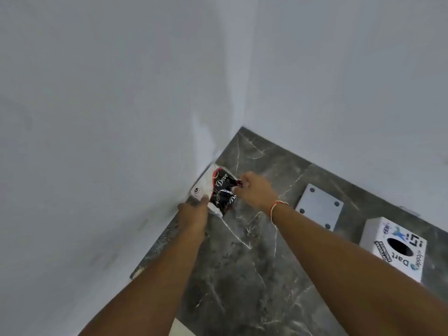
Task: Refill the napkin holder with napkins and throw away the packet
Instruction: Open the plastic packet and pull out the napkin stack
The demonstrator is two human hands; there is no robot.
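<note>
1. Holding the napkin packet [221, 190] with both hands in the corner of the marble counter [242, 275].
2. My left hand [195, 212] grips its near white end, fingers curled under.
3. My right hand [252, 187] pinches the crinkly black wrapper's right edge.
4. The packet's long side runs away from my fingers, toward the wall.
5. The white napkin box [397, 248] sits far right of my right fingers, so that hand is nearer.

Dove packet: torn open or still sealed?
Cannot tell. Right hand pinches the packet edge, left hand holds its white end; no tear visible.
</note>
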